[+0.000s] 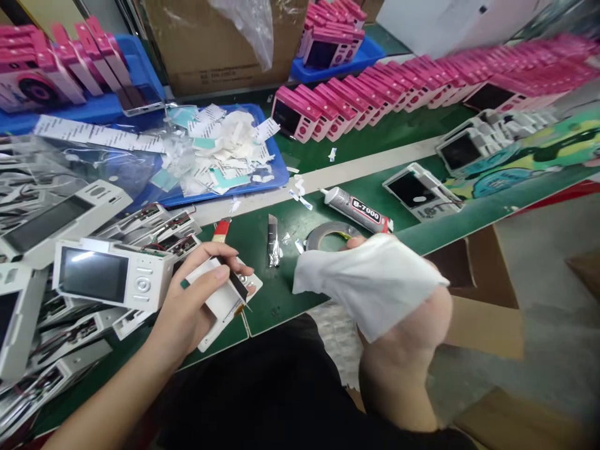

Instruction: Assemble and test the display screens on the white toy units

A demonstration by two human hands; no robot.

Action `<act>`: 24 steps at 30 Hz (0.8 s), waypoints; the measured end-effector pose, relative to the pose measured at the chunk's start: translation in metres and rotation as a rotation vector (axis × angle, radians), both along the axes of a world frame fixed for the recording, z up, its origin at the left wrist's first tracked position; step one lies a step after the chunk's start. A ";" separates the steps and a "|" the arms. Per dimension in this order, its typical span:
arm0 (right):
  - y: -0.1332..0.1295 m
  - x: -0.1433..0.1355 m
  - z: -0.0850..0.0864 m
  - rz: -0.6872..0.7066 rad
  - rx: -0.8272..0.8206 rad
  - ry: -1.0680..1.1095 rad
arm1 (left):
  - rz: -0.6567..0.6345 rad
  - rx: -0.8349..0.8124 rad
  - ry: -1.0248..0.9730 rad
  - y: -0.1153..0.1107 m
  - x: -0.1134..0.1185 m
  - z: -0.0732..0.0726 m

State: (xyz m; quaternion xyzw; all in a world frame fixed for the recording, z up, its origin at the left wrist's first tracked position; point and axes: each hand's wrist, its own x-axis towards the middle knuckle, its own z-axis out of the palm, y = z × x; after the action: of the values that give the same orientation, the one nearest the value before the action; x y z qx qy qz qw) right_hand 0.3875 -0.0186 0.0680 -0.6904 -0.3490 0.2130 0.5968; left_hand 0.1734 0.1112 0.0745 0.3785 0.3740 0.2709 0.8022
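My left hand (180, 312) is closed round a white camera panel (213, 340) with buttons at its far end; a dark strip and a white flap lie across it under my fingers. Over the front edge of the bench, my right hand (415, 334) grips a white cloth (365, 272) that covers most of its fingers. Just behind the cloth lies a tape roll (321, 234), with a grey B-7000 glue tube (359, 211) beyond it. A cutter blade (273, 240) and a red-ended piece (221, 229) rest between my hands.
White camera bodies (94, 275) with loose wires pile up on the left. A blue tray (279, 172) holds paper and film scraps. Pink cameras (300, 115) line the back. White camera shells (415, 190) stand on the right. A cardboard box (487, 325) sits below the bench.
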 end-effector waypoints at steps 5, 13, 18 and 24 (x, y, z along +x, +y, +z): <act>0.004 -0.002 -0.011 0.056 -0.052 0.361 | 0.005 0.012 0.010 0.000 0.001 0.001; -0.049 0.005 -0.041 -0.226 -0.269 -0.509 | -0.020 -0.001 0.001 -0.001 0.000 0.000; -0.057 0.003 -0.038 -0.046 -0.392 -0.492 | -0.045 -0.007 0.010 -0.002 -0.001 0.000; -0.051 -0.003 -0.035 -0.107 -0.188 -0.304 | -0.042 -0.011 -0.001 -0.001 -0.002 -0.001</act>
State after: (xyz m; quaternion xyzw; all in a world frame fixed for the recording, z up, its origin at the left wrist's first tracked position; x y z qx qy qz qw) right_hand 0.3849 -0.0695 0.0332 -0.7849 -0.3766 0.1057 0.4804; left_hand 0.1713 0.1105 0.0738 0.3816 0.3670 0.2522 0.8100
